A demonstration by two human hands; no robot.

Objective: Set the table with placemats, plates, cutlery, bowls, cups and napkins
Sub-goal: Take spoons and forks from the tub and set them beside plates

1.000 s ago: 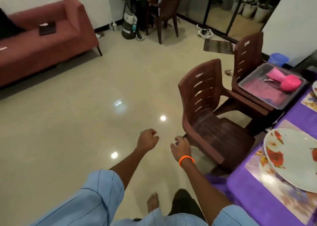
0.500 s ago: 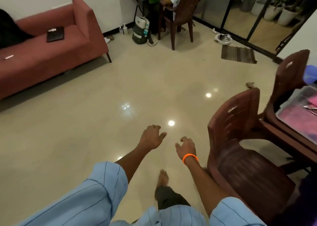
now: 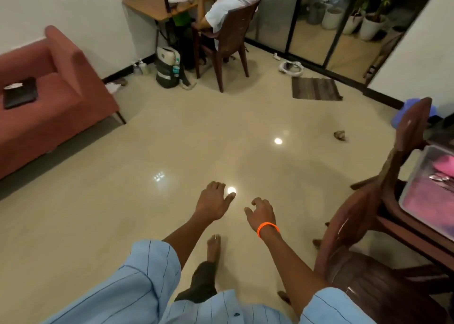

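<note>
Both my arms are out in front of me over the glossy cream floor (image 3: pixel 172 151), and neither hand has anything in it. My left hand (image 3: pixel 212 202) hangs at about six o'clock in the view, back of the hand up, fingers loosely curled, holding nothing. My right hand (image 3: pixel 261 211) sits just beside it, toward five o'clock, an orange band (image 3: pixel 267 227) at the wrist, fingers loose and bent, also holding nothing. The two hands are near each other but apart.

The table things are over at three o'clock: a clear tray (image 3: pixel 417 176) with pink items and some metal cutlery (image 3: pixel 441 177) in it lies at the right edge; what it rests on I cannot tell for sure. Only part of it shows. A brown plastic chair (image 3: pixel 363 225) stands at four o'clock, just beside my right arm, and a second chair back (image 3: pixel 415 122) rises behind it.

My bare foot (image 3: pixel 213 247) is on the floor at six o'clock, under my hands. At nine o'clock there is a reddish sofa (image 3: pixel 61 97) with a dark flat item (image 3: pixel 21 96) on its seat. At twelve o'clock a person (image 3: pixel 228 4) sits at a wooden desk (image 3: pixel 152 4), with a backpack (image 3: pixel 168 69) on the floor beside it. A small mat (image 3: pixel 315 88) lies at one o'clock by the glass doors.
</note>
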